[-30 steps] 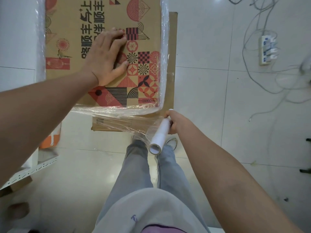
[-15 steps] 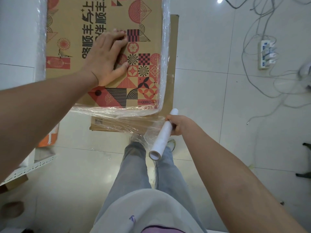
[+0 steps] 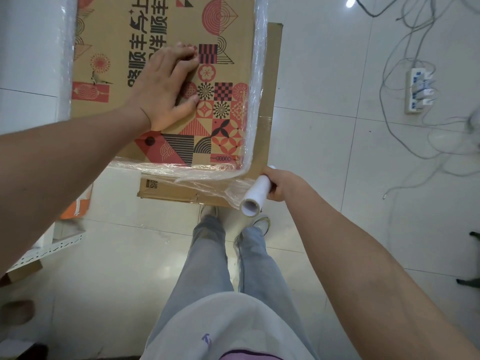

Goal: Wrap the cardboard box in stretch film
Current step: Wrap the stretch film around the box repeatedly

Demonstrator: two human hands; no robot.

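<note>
A brown cardboard box [image 3: 117, 35] printed with red and black patterns fills the upper left. Clear stretch film [image 3: 255, 100] is bunched along its right, near and left edges. My left hand [image 3: 166, 84] lies flat on the box top, fingers spread. My right hand [image 3: 281, 184] grips a white roll of stretch film [image 3: 253, 194] just off the box's near right corner. A sheet of film runs from the roll up to that corner.
A flattened cardboard piece [image 3: 272, 100] lies on the floor under the box. A power strip [image 3: 418, 92] with tangled cables sits at the right. My legs and shoes [image 3: 207, 211] stand close below the box. A white perforated shelf bracket [image 3: 46, 249] lies at the left.
My right hand has carried the roll rightward and a little upward, past the box's near right corner. The film now stretches around that corner. My left hand has stayed flat on the box.
</note>
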